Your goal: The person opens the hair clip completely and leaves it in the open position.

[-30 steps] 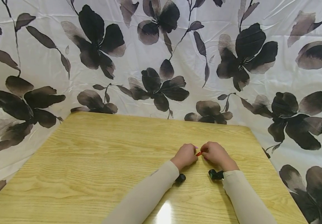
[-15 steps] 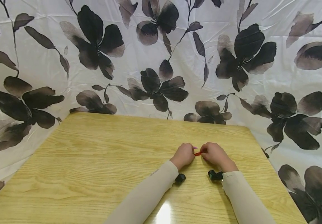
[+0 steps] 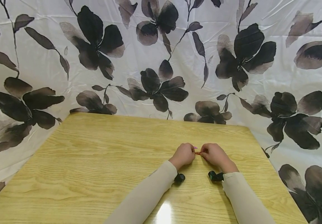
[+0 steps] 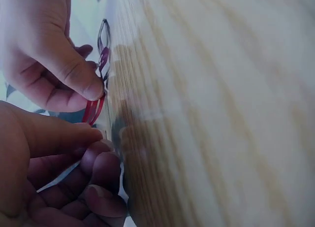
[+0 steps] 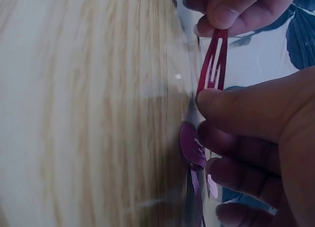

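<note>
**Red clip pinched at both ends, low over the tabletop**

A slotted red clip (image 5: 223,57) bridges the two hands, close to the tabletop (image 3: 107,161). The left hand (image 3: 184,154) has thumb and fingers clamped on one end; the right hand (image 3: 215,154) pinches the other, its thumb laid flat along the metal. To work it well, I would steady one end, press or flex with the opposite thumb, and guard the fingertips, since such a strip probably snaps suddenly. Staying low seems wise (a small clip could skip away). The purple clip (image 5: 192,144) sits near the right hand's lower fingers, so it could easily get nudged; whether they touch, I cannot tell.

As for writing, the left sleeve (image 3: 147,193) bears a faint dark mark, too small to read, and the red clip shows no legible lettering.
</note>
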Tool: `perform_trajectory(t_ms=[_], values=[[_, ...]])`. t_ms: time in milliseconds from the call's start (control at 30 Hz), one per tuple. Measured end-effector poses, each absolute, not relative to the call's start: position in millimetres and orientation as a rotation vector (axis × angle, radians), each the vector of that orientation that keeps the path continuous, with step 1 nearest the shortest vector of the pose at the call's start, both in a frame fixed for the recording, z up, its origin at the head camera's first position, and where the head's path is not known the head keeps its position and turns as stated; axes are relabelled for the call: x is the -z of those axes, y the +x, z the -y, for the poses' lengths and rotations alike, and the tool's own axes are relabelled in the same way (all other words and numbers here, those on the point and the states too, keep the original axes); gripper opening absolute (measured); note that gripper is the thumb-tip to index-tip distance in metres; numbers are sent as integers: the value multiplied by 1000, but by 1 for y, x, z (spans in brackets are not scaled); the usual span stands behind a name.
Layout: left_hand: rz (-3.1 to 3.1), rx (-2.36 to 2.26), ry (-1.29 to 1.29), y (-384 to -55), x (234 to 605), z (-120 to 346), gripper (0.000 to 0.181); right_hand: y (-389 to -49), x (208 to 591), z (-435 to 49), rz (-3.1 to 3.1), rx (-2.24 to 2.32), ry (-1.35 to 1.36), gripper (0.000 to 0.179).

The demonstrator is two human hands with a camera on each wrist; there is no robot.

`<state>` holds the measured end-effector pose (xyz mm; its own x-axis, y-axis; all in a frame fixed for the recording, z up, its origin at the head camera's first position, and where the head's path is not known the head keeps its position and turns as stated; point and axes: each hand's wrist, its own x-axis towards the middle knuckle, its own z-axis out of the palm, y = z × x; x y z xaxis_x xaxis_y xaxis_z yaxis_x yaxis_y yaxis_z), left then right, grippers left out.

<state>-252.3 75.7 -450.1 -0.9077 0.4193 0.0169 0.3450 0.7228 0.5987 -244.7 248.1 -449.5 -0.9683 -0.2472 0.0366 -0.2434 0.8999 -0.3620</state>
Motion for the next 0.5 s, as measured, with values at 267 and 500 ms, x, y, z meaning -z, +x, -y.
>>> perform_trajectory(t_ms=[267, 500], values=[[-2767, -1118, 595, -256, 453, -70, 19, -241, 451, -249, -3046, 759, -335, 4], [-2749, -1238, 563, -256, 451, -62, 19, -240, 450, -247, -2942, 983, -221, 11]])
